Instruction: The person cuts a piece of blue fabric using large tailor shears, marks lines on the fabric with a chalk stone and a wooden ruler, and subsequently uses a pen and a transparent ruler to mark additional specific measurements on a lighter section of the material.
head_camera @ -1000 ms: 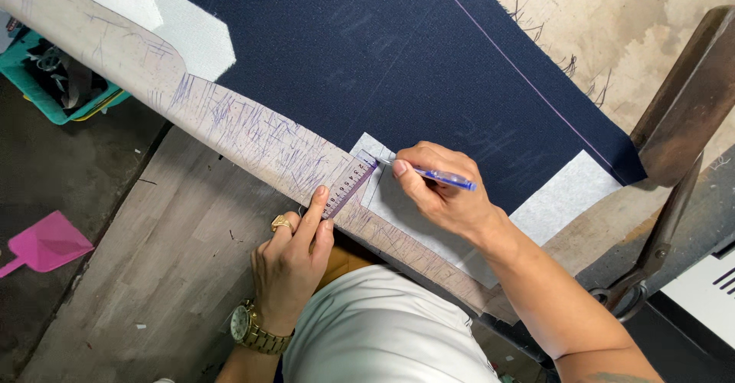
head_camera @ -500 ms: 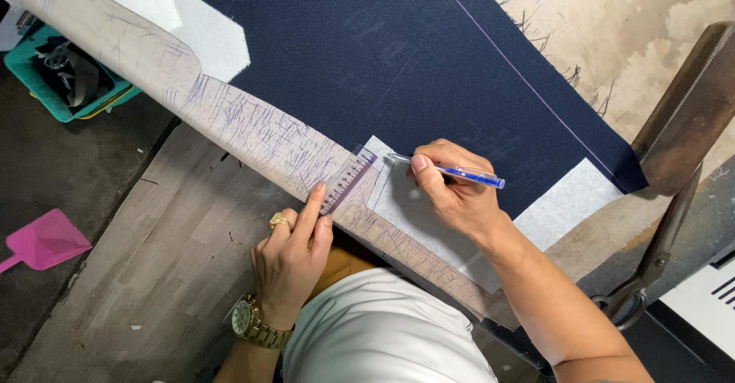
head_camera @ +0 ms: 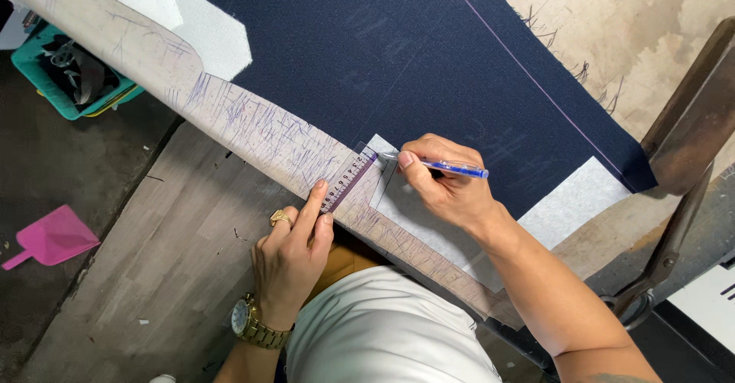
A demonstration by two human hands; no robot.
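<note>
Right hand [head_camera: 448,188], grip closed on blue pen [head_camera: 444,167] w/ tip at ruler [head_camera: 348,178] edge, left hand [head_camera: 295,249] pins ruler w/ 1 finger, grip loose, on white interfacing [head_camera: 429,222] over navy cloth [head_camera: 398,54] on desk [head_camera: 253,127].

Cloth [head_camera: 429,54]: navy, faint dots | pen [head_camera: 448,168]: blue | ruler [head_camera: 348,180]: clear, purple-tinted | interfacing [head_camera: 570,203]: pale grey | dustpan [head_camera: 50,237]: pink | basket [head_camera: 46,96]: teal | watch [head_camera: 249,325]: gold
</note>
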